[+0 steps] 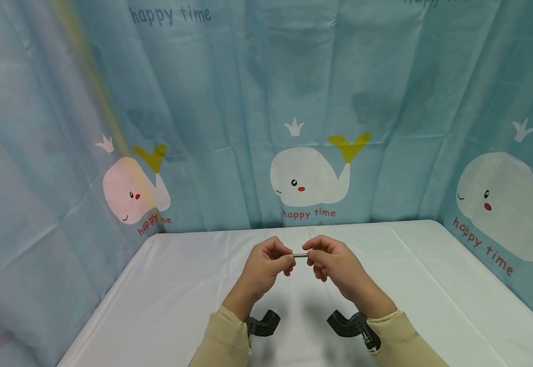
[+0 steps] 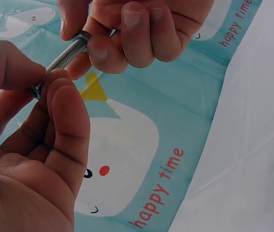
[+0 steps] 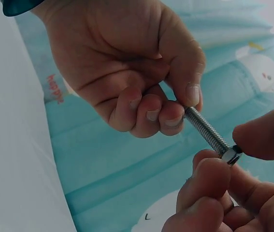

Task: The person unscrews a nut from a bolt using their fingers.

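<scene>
A silvery threaded bolt (image 3: 207, 128) is held in the air between the two hands, over the white table. My left hand (image 1: 265, 265) pinches its head end between thumb and fingers; the bolt head (image 2: 35, 92) peeks out below the thumb in the left wrist view. A hex nut (image 3: 231, 154) sits around the bolt's other end. My right hand (image 1: 335, 262) holds this nut at the tips of the thumb and a finger, its other fingers curled loosely. Bare thread shows between the hands.
A white cloth covers the table (image 1: 179, 306). Behind it and at both sides hangs a blue curtain (image 1: 230, 178) printed with whales. Dark wrist mounts (image 1: 263, 323) stick inward from both forearms, below the hands.
</scene>
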Motion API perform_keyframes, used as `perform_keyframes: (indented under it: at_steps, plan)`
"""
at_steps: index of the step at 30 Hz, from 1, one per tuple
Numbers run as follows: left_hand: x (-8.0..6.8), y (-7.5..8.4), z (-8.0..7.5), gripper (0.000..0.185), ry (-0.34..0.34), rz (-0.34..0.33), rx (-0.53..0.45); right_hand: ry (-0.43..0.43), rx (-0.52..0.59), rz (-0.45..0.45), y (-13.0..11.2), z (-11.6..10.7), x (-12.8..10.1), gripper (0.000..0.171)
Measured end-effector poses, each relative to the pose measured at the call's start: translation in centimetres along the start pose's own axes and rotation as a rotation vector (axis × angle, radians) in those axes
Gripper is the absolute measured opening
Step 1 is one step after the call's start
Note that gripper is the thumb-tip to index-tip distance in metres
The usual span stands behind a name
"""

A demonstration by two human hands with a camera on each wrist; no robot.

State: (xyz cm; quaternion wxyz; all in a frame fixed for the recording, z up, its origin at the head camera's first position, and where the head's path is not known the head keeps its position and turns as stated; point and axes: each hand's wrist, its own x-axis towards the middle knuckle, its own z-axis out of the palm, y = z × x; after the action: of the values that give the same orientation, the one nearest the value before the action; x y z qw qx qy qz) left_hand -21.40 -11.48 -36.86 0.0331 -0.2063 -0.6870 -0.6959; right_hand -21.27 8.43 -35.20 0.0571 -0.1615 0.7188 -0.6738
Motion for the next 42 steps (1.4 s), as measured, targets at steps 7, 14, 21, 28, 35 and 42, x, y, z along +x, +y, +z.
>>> perform_keyframes:
  at_steps: [7, 14, 21, 28, 35, 42]
  plan:
    - [-0.1, 0.0, 0.0, 0.017, 0.008, -0.011, 0.007, -0.01, 0.019, 0.016, -0.2, 0.0, -0.1, 0.041]
    - [-0.1, 0.2, 0.0, 0.009, -0.008, -0.001, 0.02, -0.004, 0.002, -0.003, 0.1, -0.2, 0.1, 0.03]
    - [-0.1, 0.3, 0.0, 0.012, 0.0, -0.003, 0.01, -0.007, 0.007, -0.008, -0.2, -0.1, -0.1, 0.021]
    - [-0.2, 0.2, 0.0, 0.014, -0.002, -0.006, 0.008, -0.051, -0.008, 0.105, -0.2, -0.4, -0.1, 0.06]
    - [-0.2, 0.0, 0.0, 0.008, -0.023, 0.012, 0.008, -0.212, 0.179, 0.129, 0.1, -1.0, 0.0, 0.062]
    - [-0.1, 0.0, 0.1, 0.008, -0.015, 0.005, 0.021, -0.169, 0.154, 0.104, 0.3, -0.9, 0.1, 0.04]
